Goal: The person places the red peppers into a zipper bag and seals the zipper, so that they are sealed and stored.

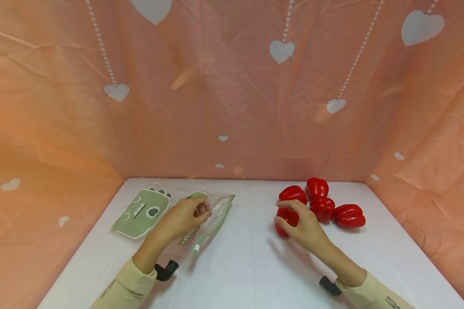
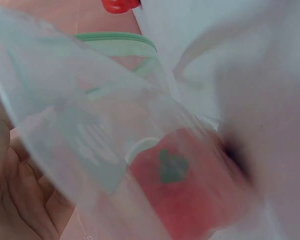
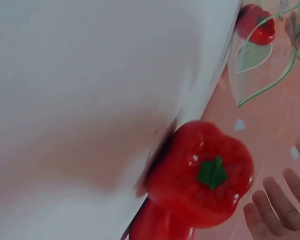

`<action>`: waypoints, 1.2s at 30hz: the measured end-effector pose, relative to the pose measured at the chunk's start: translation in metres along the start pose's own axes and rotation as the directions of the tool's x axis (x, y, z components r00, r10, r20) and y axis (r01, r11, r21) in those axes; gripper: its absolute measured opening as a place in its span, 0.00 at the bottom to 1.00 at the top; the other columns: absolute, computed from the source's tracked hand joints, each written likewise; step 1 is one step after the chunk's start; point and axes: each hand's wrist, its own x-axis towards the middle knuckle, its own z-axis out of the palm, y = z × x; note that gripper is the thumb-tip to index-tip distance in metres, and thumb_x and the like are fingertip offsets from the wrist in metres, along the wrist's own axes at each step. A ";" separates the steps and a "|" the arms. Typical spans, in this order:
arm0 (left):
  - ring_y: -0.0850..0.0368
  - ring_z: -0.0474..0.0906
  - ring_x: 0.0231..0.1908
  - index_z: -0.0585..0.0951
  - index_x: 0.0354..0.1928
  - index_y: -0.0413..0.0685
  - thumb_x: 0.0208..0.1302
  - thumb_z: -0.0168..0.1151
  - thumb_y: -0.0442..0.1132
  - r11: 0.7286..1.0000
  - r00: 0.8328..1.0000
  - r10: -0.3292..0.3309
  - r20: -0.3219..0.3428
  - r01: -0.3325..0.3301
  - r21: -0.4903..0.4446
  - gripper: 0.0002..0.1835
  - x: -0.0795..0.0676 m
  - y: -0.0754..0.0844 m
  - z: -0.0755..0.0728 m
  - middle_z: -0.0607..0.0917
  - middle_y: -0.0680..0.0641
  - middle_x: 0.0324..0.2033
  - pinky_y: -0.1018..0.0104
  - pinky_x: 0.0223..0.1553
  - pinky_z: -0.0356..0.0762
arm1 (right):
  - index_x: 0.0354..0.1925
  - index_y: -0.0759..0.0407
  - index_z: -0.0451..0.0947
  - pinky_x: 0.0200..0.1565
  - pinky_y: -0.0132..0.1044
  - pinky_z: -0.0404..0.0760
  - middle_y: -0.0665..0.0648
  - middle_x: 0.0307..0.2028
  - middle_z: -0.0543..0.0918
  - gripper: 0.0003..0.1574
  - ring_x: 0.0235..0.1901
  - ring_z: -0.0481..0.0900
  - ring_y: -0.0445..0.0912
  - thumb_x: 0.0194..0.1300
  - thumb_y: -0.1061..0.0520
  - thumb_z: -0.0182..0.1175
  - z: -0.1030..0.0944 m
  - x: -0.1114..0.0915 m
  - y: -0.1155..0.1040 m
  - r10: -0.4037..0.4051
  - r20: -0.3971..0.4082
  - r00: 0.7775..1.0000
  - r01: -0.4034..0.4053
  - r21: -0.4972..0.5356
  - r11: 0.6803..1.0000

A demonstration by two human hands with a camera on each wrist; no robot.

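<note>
At the left, my left hand (image 1: 183, 216) grips the edge of a clear zip bag (image 2: 115, 37) with a green zip rim, its fingers curled. The bag's mouth gapes toward the right. One red bell pepper (image 2: 189, 195) with a green stem lies inside, seen through the plastic. My right hand (image 1: 307, 225) reaches over another red bell pepper (image 1: 287, 221), thumb and fingers spread on either side of it. In the right wrist view, a gap shows between the fingers (image 3: 277, 205) and this pepper (image 3: 204, 175).
Several more red bell peppers (image 1: 322, 209) sit close together behind and right of my right hand. A green monster-face print (image 1: 143, 214) lies flat at the left. The white table (image 1: 251, 266) is enclosed by orange cloth (image 1: 232, 107) with hearts.
</note>
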 end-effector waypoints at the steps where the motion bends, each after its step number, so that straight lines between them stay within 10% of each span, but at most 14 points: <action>1: 0.64 0.77 0.30 0.83 0.40 0.51 0.74 0.68 0.39 1.000 1.000 -0.002 0.002 0.002 0.002 0.03 0.000 0.000 0.000 0.82 0.57 0.27 0.62 0.36 0.78 | 0.62 0.57 0.81 0.57 0.62 0.84 0.58 0.59 0.85 0.32 0.62 0.81 0.59 0.61 0.63 0.78 -0.001 0.000 0.001 -0.002 -0.003 1.000 0.002 -0.008 1.000; 18: 0.62 0.76 0.29 0.83 0.41 0.49 0.75 0.67 0.38 0.999 1.000 0.001 0.023 0.000 -0.050 0.03 0.000 -0.003 -0.003 0.81 0.56 0.27 0.63 0.34 0.77 | 0.67 0.64 0.72 0.46 0.52 0.88 0.65 0.59 0.81 0.51 0.54 0.80 0.59 0.58 0.40 0.81 -0.019 -0.009 0.017 0.205 0.037 0.978 -0.193 -0.214 0.958; 36: 0.62 0.77 0.31 0.83 0.42 0.51 0.75 0.68 0.40 0.999 1.000 -0.028 0.011 0.028 -0.018 0.03 -0.003 0.000 -0.006 0.81 0.57 0.29 0.61 0.36 0.77 | 0.67 0.64 0.72 0.42 0.49 0.87 0.62 0.55 0.81 0.53 0.50 0.79 0.56 0.54 0.40 0.83 -0.015 -0.007 0.018 0.274 0.144 0.951 -0.236 -0.237 0.943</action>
